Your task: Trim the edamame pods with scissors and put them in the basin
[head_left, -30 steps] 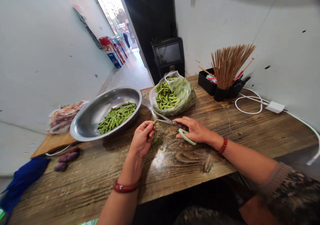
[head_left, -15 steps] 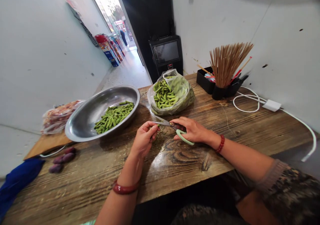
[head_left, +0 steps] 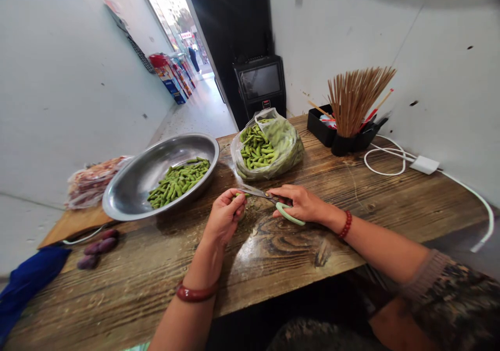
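Note:
Pinched between the thumb and fingers of my left hand (head_left: 226, 215) is a green edamame pod (head_left: 242, 195), mostly hidden by the fingertips. My right hand (head_left: 300, 203) is closed around the pale green handles of a pair of scissors (head_left: 288, 213). Their blades point left, nearly together, with the tips at the pod and my left fingertips. Beyond my hands stands a clear plastic bag (head_left: 291, 150) full of edamame pods (head_left: 258, 148). A wide steel basin (head_left: 128, 184) to the left holds a heap of pods (head_left: 177, 183).
Several purple-red oval items (head_left: 99, 247) lie front left, near a blue cloth (head_left: 31, 283). A plastic-wrapped bundle (head_left: 91, 182) rests on a wooden board (head_left: 74, 226). At the back right are a black holder (head_left: 344, 145) of thin sticks and a white cable (head_left: 390, 171). The table (head_left: 164, 283) ends before me.
The scissor blades have closed from spread apart to nearly together at the pod. Both hands have stayed almost in place.

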Demonstrator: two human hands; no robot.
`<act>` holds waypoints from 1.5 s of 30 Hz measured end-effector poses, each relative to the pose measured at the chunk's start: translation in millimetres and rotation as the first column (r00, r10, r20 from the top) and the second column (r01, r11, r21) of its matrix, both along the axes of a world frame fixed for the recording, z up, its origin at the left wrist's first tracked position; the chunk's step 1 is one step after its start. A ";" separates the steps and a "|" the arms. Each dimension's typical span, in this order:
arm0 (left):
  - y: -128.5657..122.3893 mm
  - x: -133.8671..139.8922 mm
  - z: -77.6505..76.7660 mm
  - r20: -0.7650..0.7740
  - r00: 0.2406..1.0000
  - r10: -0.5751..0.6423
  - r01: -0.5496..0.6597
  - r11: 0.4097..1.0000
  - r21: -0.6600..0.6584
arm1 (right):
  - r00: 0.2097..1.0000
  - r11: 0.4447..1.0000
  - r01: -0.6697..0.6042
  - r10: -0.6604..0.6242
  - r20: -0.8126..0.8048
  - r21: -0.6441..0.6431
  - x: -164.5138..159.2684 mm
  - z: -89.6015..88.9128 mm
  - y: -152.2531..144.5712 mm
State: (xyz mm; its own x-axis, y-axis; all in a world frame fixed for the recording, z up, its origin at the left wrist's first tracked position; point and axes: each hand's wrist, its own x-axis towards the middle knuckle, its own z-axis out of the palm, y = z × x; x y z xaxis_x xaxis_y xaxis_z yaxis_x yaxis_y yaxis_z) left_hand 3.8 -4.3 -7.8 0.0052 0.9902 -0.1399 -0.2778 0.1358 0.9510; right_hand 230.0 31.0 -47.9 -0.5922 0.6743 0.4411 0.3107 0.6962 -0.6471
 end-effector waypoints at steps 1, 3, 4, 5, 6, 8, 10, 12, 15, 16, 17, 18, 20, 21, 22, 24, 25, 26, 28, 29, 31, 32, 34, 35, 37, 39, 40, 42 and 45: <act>0.2 -0.5 0.4 0.009 1.000 0.005 -0.005 1.000 -0.002 | 1.000 1.000 0.001 -0.001 0.002 0.002 -0.1 0.0 0.0; 0.9 -1.9 1.1 0.019 1.000 0.017 -0.017 1.000 -0.008 | 1.000 1.000 0.004 -0.004 0.003 0.010 -0.2 -0.8 0.7; 1.3 -3.0 1.5 0.021 0.999 0.028 -0.028 1.000 -0.008 | 1.000 1.000 0.005 -0.005 0.000 0.014 0.0 -1.5 1.3; 1.8 -4.3 2.1 0.025 0.999 0.040 -0.040 0.999 -0.003 | 1.000 1.000 0.007 -0.007 -0.005 0.016 0.3 -2.2 2.2; 2.2 -5.8 2.8 0.034 0.998 0.051 -0.051 0.999 0.005 | 1.000 1.000 0.012 -0.012 -0.011 0.015 0.8 -2.8 3.1; 2.7 -9.5 4.8 0.061 0.996 0.066 -0.067 0.998 0.021 | 0.999 1.000 0.025 -0.025 -0.021 0.008 2.0 -3.6 4.7; 2.4 -13.8 7.7 0.066 0.996 0.060 -0.061 0.998 0.025 | 0.999 0.999 0.038 -0.038 -0.022 0.006 3.4 -3.6 5.8; 1.2 -18.2 10.6 0.004 0.999 0.032 -0.032 0.999 0.022 | 0.999 0.999 0.043 -0.043 -0.013 0.012 4.6 -3.0 6.2; -0.6 -24.2 12.9 -0.231 0.972 -0.028 0.036 0.999 0.029 | 0.999 0.999 0.044 -0.044 -0.005 0.012 5.8 -2.0 6.2; -0.7 -25.9 12.8 -0.346 0.937 -0.045 0.064 0.997 0.043 | 0.999 0.999 0.044 -0.044 -0.005 0.008 6.0 -1.7 6.1; -0.6 -27.5 12.2 -0.465 0.883 -0.056 0.096 0.993 0.063 | 0.999 0.999 0.044 -0.044 -0.007 0.003 6.2 -1.5 6.1; -0.1 -28.9 11.1 -0.580 0.813 -0.061 0.132 0.988 0.081 | 0.999 0.999 0.046 -0.046 -0.010 -0.001 6.3 -1.2 6.1; 1.5 -31.1 8.1 -0.751 0.658 -0.053 0.192 0.976 0.099 | 0.999 0.999 0.052 -0.052 -0.012 -0.007 6.5 -0.4 6.1; 2.3 -31.8 6.4 -0.804 0.591 -0.055 0.214 0.973 0.090 | 0.998 0.999 0.054 -0.054 -0.011 -0.006 6.5 0.0 6.1; 3.0 -32.2 4.8 -0.843 0.533 -0.064 0.229 0.971 0.071 | 0.998 0.998 0.055 -0.055 -0.011 -0.002 6.5 0.4 6.1; 3.8 -32.1 2.2 -0.890 0.446 -0.096 0.252 0.967 0.022 | 0.999 0.999 0.052 -0.052 -0.008 0.006 6.4 0.8 6.2; 3.9 -31.6 1.2 -0.903 0.413 -0.115 0.261 0.965 -0.003 | 0.999 0.999 0.050 -0.050 -0.008 0.009 6.3 0.7 6.2; 3.9 -31.0 0.4 -0.914 0.386 -0.130 0.266 0.964 -0.024 | 0.999 0.999 0.049 -0.049 -0.007 0.009 6.2 0.4 6.3; 4.0 -29.6 -0.9 -0.929 0.339 -0.146 0.271 0.961 -0.052 | 0.999 0.999 0.052 -0.052 -0.005 0.008 6.1 -0.4 6.5; 4.1 -29.1 -1.2 -0.935 0.320 -0.150 0.274 0.960 -0.060 | 0.999 0.999 0.053 -0.053 -0.006 0.009 6.0 -0.8 6.7; 4.5 -28.4 -1.0 -0.942 0.308 -0.135 0.273 0.961 -0.049 | 0.998 0.998 0.056 -0.055 -0.015 0.015 5.9 -1.2 6.9; 4.6 -28.3 -0.3 -0.937 0.330 -0.114 0.265 0.964 -0.024 | 0.998 0.998 0.054 -0.054 -0.022 0.017 5.8 -1.2 6.9; 4.1 -28.2 2.2 -0.893 0.447 -0.058 0.230 0.972 0.052 | 0.998 0.999 0.051 -0.050 -0.034 0.015 5.7 -0.7 6.8; 3.4 -28.0 3.6 -0.842 0.539 -0.042 0.203 0.976 0.081 | 0.998 0.999 0.049 -0.049 -0.039 0.013 5.6 -0.5 6.7; 1.3 -26.9 6.1 -0.669 0.740 -0.062 0.152 0.985 0.077 | 0.998 0.999 0.045 -0.045 -0.048 0.008 5.3 -0.1 6.4; -0.8 -24.6 7.3 -0.459 0.882 -0.104 0.130 0.991 0.025 | 0.998 0.999 0.041 -0.040 -0.055 0.006 4.8 -0.1 6.1; -1.6 -23.3 7.3 -0.369 0.921 -0.123 0.134 0.991 0.005 | 0.998 0.999 0.037 -0.037 -0.056 0.007 4.6 -0.1 5.9; -2.3 -20.6 6.9 -0.248 0.957 -0.152 0.156 0.988 -0.004 | 0.998 0.999 0.031 -0.031 -0.050 0.008 4.1 -0.1 5.5; -2.2 -18.0 6.5 -0.165 0.976 -0.144 0.147 0.989 0.004 | 0.999 1.000 0.025 -0.025 -0.043 0.007 3.7 0.2 4.7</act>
State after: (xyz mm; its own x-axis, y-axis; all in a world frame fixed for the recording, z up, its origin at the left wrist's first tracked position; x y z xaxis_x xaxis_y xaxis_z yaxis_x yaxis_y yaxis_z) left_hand -14.2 -6.5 -1.3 0.1279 0.9825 -0.1352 -0.0964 0.1480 0.9843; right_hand 233.8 35.7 -47.7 -0.5557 0.6851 0.4711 0.3005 0.6938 -0.6545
